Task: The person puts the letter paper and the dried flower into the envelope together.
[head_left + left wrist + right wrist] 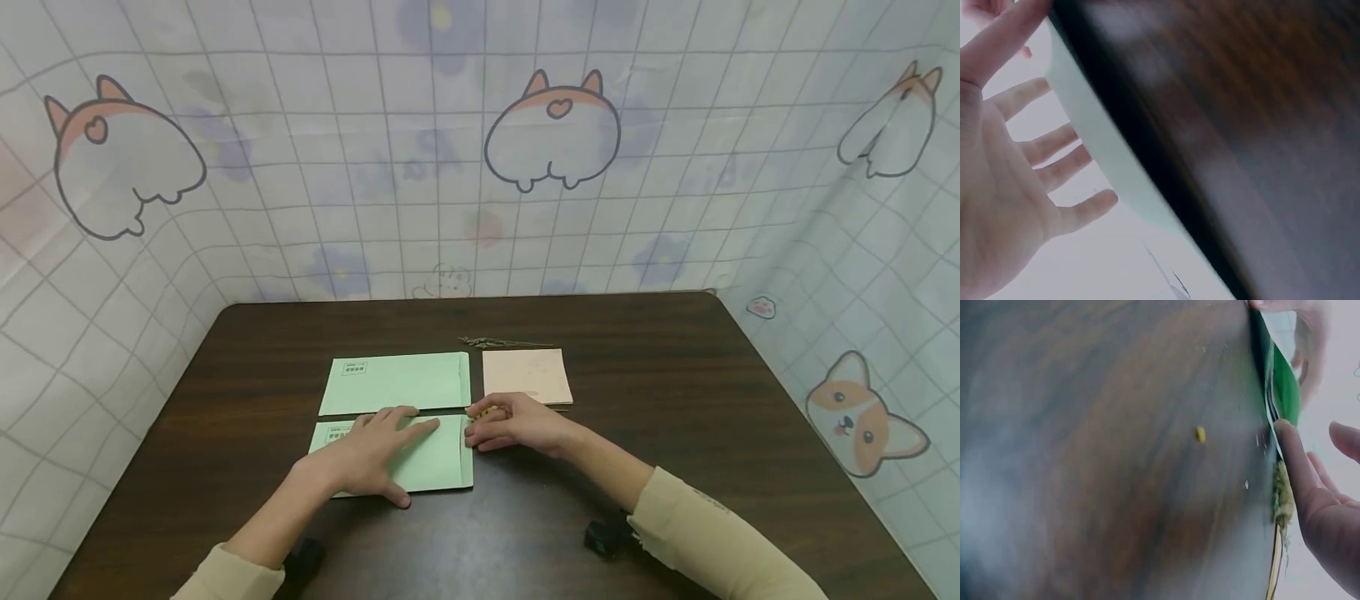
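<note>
My left hand [367, 454] rests spread on the nearer pale green envelope [435, 467], covering much of its left half. In the left wrist view the fingers are apart and straight along the envelope's edge. At that envelope's right end is my right hand [517, 425], fingers bent. One right fingertip [1283, 428] touches the mouth of the envelope, which gapes and shows a darker green inside [1285, 384]. Just beside this hand lies a dried flower sprig [1283, 497], its yellow head partly hidden by the fingers in the head view.
A second pale green envelope [401, 383] lies behind the first. To its right is a cream card [525, 375], with another dried sprig [502, 342] behind it. A small yellow bit [1200, 434] lies on the dark table [637, 375]. Patterned cloth [360, 225] surrounds the table.
</note>
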Available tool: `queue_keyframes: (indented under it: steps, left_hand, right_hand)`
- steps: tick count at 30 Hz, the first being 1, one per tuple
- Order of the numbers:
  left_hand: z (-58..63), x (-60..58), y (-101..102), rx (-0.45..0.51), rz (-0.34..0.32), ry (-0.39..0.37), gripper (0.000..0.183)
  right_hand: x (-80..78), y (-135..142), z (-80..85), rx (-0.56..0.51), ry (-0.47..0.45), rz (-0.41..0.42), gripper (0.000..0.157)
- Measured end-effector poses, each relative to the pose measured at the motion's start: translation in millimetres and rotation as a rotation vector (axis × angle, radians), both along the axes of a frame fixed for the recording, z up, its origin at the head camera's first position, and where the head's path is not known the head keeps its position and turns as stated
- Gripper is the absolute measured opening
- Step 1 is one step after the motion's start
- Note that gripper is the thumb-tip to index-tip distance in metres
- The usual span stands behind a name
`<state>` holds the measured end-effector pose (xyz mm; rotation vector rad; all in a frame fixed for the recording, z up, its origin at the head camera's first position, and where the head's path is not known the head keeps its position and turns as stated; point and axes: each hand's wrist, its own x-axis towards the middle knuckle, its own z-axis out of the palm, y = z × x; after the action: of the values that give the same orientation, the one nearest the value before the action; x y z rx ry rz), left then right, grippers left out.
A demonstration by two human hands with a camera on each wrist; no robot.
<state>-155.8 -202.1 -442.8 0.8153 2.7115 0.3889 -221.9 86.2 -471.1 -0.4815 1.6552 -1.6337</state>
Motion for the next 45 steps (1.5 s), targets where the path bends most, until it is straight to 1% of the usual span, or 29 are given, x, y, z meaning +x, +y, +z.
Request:
queue_keyframes:
  steps: [3, 5, 8, 10, 13, 19, 21, 26, 31, 38, 42, 45]
  left_hand:
    - [0.5, -1.9, -1, 0.043, -0.007, -0.005, 0.105]
    - [0.5, -4.3, -2, 0.075, -0.016, 0.006, 0.103]
    - [0.1, -8.7, -3, 0.094, -0.039, 0.036, 0.099]
    - [-0.3, -11.0, -3, 0.092, -0.053, 0.057, 0.097]
    - [0.3, -11.9, -3, 0.076, -0.063, 0.064, 0.097]
    - [4.1, -5.6, -6, 0.046, -0.058, 0.009, 0.102]
    - [4.4, -4.1, -6, 0.031, -0.057, -0.005, 0.103]
    - [2.8, -3.2, -6, -0.005, -0.053, -0.004, 0.104]
    - [2.6, -2.1, -6, -0.003, -0.043, -0.017, 0.102]
    - [1.3, -0.9, -7, 0.009, -0.052, -0.001, 0.100]
    - [0.3, -1.4, -8, 0.017, -0.059, 0.013, 0.099]
    - [-0.7, -2.2, -8, 0.028, -0.066, 0.024, 0.098]
  right_hand:
    - [-3.1, 6, 1.0, 0.009, 0.010, -0.001, 0.040]
    - [-5.9, 11, 2.5, 0.011, 0.011, -0.013, 0.038]
    - [-10.0, 17, 5.1, 0.010, 0.020, -0.034, 0.036]
    - [-12.2, 23, 7.5, 0.011, 0.032, -0.044, 0.035]
    - [-15.0, 33, 10.7, 0.019, 0.060, -0.052, 0.036]
    - [-21.0, 63, 13.2, 0.071, 0.119, -0.091, 0.042]
    - [-22.8, 73, 13.5, 0.097, 0.140, -0.107, 0.041]
    - [-26.0, 93, 12.0, 0.169, 0.181, -0.121, 0.037]
    - [-27.8, 107, 10.2, 0.272, 0.254, -0.142, 0.031]
    - [-30.8, 115, 8.8, 0.430, 0.380, -0.203, 0.020]
    - [-32.2, 116, 6.6, 0.501, 0.442, -0.197, 0.014]
    - [-32.6, 116, 3.4, 0.527, 0.474, -0.180, 0.010]
